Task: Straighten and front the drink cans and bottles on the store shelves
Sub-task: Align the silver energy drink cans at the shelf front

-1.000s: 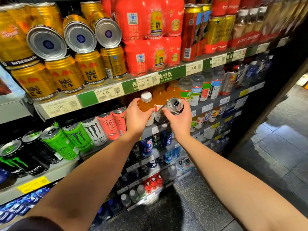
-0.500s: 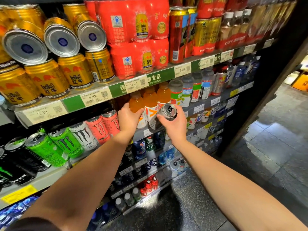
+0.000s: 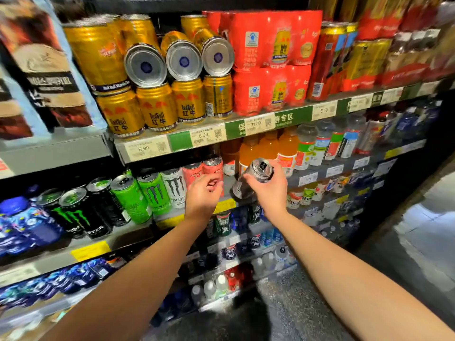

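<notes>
Right hand (image 3: 267,190) grips a tilted silver can (image 3: 251,179) off the shelf edge (image 3: 224,205) beside the pink cans (image 3: 213,168), left hand (image 3: 203,193) hovers loosely curled and empty, so that can is unplaced and most rows look unfronted.

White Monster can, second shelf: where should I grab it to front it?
Take the white Monster can round its upper body, just under the rim, coming from the front. It stands leaning back between the green can and the pink can, so only the front and top are free.
</notes>
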